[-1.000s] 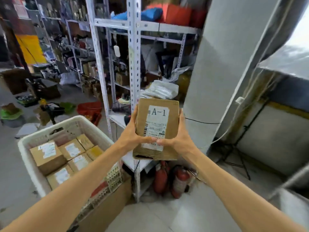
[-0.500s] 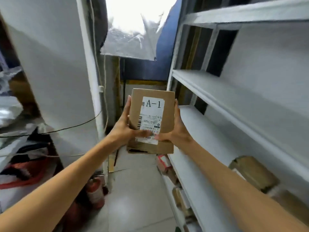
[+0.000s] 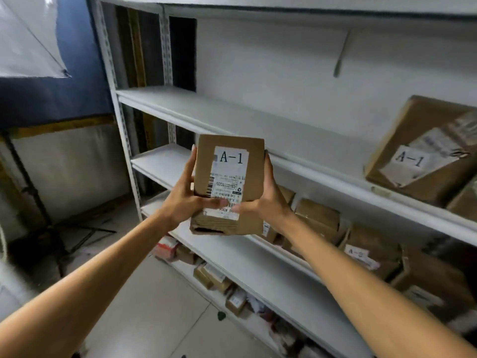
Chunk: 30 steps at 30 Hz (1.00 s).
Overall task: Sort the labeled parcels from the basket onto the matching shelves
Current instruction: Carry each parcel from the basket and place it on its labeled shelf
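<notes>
Our hands: the left hand and right hand both clamp the parcel, fingers up its sides, thumbs pressed across the lower front.
Parcel: a brown cardboard box, upright and in the air between us and the racking. Its white label reads A-1.
What changed: a second ago we stood over the basket beside a cluttered rack. We've swung round, the basket is out of sight, and white shelving now fills the view. Same two-handed grip throughout.
Just behind the hands: a lower shelf packed with cartons; one tag looks like A-2, though it's blurred.
Above, far right: the upper shelf carries a bigger box marked A-1, lying tilted.
What it means: we reckon the carrying is done and that upper shelf is the match. What's left is lifting the parcel up and right onto the bare board beside that box.
Far left: a dark tripod stand by the wall.
</notes>
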Tool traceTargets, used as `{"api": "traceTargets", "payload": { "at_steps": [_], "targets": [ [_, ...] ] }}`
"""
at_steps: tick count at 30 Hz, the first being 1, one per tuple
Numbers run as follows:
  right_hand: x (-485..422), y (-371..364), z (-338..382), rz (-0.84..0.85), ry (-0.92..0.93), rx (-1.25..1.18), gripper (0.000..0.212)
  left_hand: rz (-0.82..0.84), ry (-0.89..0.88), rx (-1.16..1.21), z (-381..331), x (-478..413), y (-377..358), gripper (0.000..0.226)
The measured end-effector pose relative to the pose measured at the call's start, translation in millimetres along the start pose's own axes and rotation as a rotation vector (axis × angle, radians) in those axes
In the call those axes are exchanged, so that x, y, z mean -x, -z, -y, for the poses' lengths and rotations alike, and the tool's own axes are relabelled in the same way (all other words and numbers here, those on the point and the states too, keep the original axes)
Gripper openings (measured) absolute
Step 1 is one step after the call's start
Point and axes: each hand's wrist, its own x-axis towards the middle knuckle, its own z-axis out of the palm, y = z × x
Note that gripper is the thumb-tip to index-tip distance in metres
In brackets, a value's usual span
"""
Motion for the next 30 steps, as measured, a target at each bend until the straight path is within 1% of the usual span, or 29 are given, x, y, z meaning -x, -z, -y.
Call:
{"api": "traceTargets", "payload": {
  "at_steps": [5,9,13,16,20,24,30],
  "targets": [
    [8,47,22,-0.181,0.036,0.078,0.137,0.137,-0.104,0.053,-32,-38,-35,0.126],
    [-6,92,47,-0.330,0.099,0.143,0.133,0.156,-0.190,0.043,-73,-82,-59,0.130],
    [-26,133,55,-0.389,0.139,0.199,0.136,0.186,-0.268,0.004,-98,-127,-81,0.128],
    [-42,156,45,-0.435,0.139,0.235,0.138,0.216,-0.294,-0.005,-95,-160,-100,0.128],
    [-64,174,18,-0.529,0.130,0.198,0.127,0.231,-0.303,-0.001,-81,-201,-130,0.124],
    [-81,195,-10,-0.655,0.139,0.291,0.123,0.216,-0.350,-0.013,-66,-234,-158,0.122],
    [-79,203,-29,-0.764,0.070,0.366,0.122,0.296,-0.388,0.011,-45,-256,-180,0.126]
  ]
}}
